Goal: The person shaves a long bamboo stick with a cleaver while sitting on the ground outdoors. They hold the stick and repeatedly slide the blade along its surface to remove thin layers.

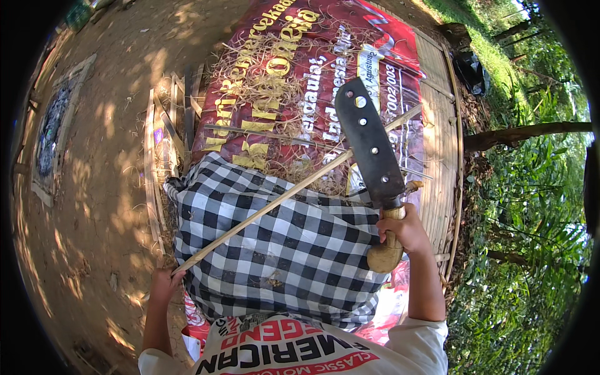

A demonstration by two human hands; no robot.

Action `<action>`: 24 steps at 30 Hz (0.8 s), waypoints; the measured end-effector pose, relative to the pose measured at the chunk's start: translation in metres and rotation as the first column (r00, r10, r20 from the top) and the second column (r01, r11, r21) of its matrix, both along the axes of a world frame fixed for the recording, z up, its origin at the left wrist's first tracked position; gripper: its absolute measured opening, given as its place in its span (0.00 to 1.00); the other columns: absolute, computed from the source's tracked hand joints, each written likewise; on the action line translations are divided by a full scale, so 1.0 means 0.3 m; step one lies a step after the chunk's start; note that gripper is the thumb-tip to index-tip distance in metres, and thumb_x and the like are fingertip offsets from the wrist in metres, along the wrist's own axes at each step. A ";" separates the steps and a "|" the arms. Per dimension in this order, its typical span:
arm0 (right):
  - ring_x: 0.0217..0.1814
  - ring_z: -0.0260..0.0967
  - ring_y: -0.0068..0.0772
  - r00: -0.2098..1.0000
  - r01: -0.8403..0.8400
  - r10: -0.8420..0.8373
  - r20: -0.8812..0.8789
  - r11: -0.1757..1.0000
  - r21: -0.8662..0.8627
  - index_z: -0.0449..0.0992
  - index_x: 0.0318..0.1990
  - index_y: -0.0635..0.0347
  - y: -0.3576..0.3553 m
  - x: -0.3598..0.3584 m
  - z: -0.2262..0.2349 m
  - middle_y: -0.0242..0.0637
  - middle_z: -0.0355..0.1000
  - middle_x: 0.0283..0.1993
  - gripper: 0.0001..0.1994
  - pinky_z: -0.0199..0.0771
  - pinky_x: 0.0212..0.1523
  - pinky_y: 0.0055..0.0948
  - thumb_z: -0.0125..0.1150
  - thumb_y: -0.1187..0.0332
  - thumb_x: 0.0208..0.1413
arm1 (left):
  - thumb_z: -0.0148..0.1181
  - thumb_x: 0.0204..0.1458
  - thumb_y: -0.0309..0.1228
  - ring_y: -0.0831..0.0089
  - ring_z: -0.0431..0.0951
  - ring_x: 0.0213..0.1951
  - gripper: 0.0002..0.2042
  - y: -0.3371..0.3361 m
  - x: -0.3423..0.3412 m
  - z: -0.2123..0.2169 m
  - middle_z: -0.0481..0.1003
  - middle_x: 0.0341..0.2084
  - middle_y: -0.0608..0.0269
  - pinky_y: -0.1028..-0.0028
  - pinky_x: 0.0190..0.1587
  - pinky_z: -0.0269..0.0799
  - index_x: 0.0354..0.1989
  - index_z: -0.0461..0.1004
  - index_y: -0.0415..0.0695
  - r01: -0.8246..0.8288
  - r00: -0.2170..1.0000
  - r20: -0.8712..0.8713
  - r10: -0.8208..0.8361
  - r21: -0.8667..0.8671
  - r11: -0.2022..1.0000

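My right hand [406, 230] is closed round the wooden handle of a cleaver [369, 140], whose broad dark blade has several round holes and points away from me. A long, thin bamboo strip [275, 203] slants across my lap from lower left to upper right. Its near end sits in my closed left hand [165, 286]. The strip passes behind the blade, and whether the two touch I cannot tell. Under both lies a black-and-white checked cloth [269, 244] over my lap.
Curly shavings [256, 81] litter a red printed banner [219, 112] spread over a bamboo-slat platform [440, 150]. Loose wooden strips [152, 162] lie to the left. A framed panel [56, 125] rests on the dirt floor farther left. Green plants [525, 206] grow along the right.
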State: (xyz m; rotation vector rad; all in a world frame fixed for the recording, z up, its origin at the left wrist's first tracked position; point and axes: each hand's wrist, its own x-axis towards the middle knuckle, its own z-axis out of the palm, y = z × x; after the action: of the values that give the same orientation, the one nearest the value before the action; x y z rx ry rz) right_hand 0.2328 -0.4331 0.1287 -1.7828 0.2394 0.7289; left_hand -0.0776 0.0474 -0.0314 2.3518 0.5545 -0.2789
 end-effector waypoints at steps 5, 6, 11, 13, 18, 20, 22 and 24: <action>0.19 0.69 0.30 0.989 0.147 -0.146 -0.012 0.977 0.156 0.70 0.29 0.68 0.039 -0.022 -0.039 0.39 0.70 0.20 0.06 0.69 0.21 0.29 0.60 0.80 0.42 | 0.62 0.48 0.52 0.46 0.73 0.20 0.25 0.024 -0.024 -0.076 0.69 0.14 0.44 0.59 0.22 0.65 0.22 0.75 0.37 0.048 0.998 -0.041 -0.045 0.087 0.995; 0.19 0.69 0.29 1.000 0.019 -0.018 -0.016 0.998 0.063 0.71 0.29 0.67 0.052 -0.041 -0.051 0.38 0.70 0.20 0.06 0.68 0.22 0.29 0.59 0.80 0.42 | 0.62 0.48 0.52 0.46 0.73 0.21 0.25 0.014 -0.005 -0.039 0.69 0.14 0.45 0.59 0.23 0.65 0.23 0.76 0.37 0.007 0.999 -0.034 -0.007 0.009 1.000; 0.19 0.69 0.30 1.000 0.030 -0.030 0.005 0.999 0.039 0.71 0.29 0.68 0.043 -0.003 -0.021 0.39 0.70 0.21 0.06 0.69 0.22 0.28 0.58 0.82 0.40 | 0.63 0.48 0.52 0.47 0.74 0.21 0.25 0.021 -0.011 0.020 0.70 0.14 0.46 0.60 0.24 0.67 0.23 0.76 0.36 0.034 0.999 -0.034 -0.033 0.019 0.999; 0.19 0.69 0.31 0.976 0.214 -0.219 -0.004 0.951 0.225 0.70 0.29 0.68 0.043 0.001 -0.033 0.40 0.69 0.20 0.07 0.69 0.21 0.30 0.58 0.83 0.40 | 0.63 0.48 0.51 0.48 0.74 0.20 0.24 0.028 -0.040 -0.055 0.70 0.14 0.46 0.61 0.25 0.68 0.24 0.76 0.36 0.027 0.999 -0.034 -0.025 0.046 0.999; 0.19 0.70 0.32 0.991 -0.003 0.015 -0.130 0.996 0.090 0.71 0.29 0.68 0.098 -0.072 -0.058 0.38 0.68 0.20 0.07 0.69 0.22 0.30 0.59 0.82 0.40 | 0.64 0.48 0.50 0.49 0.75 0.21 0.23 0.032 -0.034 -0.002 0.71 0.15 0.47 0.62 0.25 0.68 0.24 0.77 0.36 -0.025 0.997 -0.076 0.026 0.014 1.000; 0.17 0.68 0.33 0.996 -0.047 0.053 -0.070 0.996 0.079 0.70 0.29 0.67 0.060 -0.048 -0.050 0.40 0.69 0.19 0.08 0.68 0.21 0.29 0.60 0.81 0.38 | 0.64 0.48 0.50 0.49 0.75 0.21 0.23 0.038 -0.026 0.056 0.72 0.15 0.46 0.62 0.25 0.68 0.24 0.77 0.37 -0.013 0.996 -0.085 0.012 -0.012 1.000; 0.16 0.67 0.33 0.999 0.045 -0.046 0.007 0.997 0.061 0.69 0.30 0.67 0.048 -0.026 -0.046 0.40 0.68 0.19 0.09 0.69 0.20 0.31 0.57 0.81 0.38 | 0.64 0.48 0.49 0.49 0.75 0.21 0.23 0.026 -0.024 0.025 0.72 0.15 0.46 0.62 0.25 0.68 0.24 0.77 0.36 -0.024 0.998 -0.058 0.023 -0.009 1.000; 0.17 0.67 0.33 0.958 0.285 -0.286 -0.031 0.925 0.251 0.68 0.33 0.67 0.059 -0.039 -0.043 0.41 0.68 0.19 0.11 0.69 0.20 0.31 0.56 0.81 0.38 | 0.64 0.48 0.49 0.49 0.75 0.21 0.23 0.022 -0.034 -0.022 0.72 0.15 0.46 0.62 0.25 0.68 0.24 0.77 0.36 -0.007 0.999 -0.051 0.008 0.020 1.000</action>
State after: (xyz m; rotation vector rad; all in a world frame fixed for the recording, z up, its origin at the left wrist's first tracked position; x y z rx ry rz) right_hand 0.2211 -0.4154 0.1158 -1.4672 0.3763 0.5182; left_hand -0.0878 0.0541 -0.0380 2.3664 0.5930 -0.3321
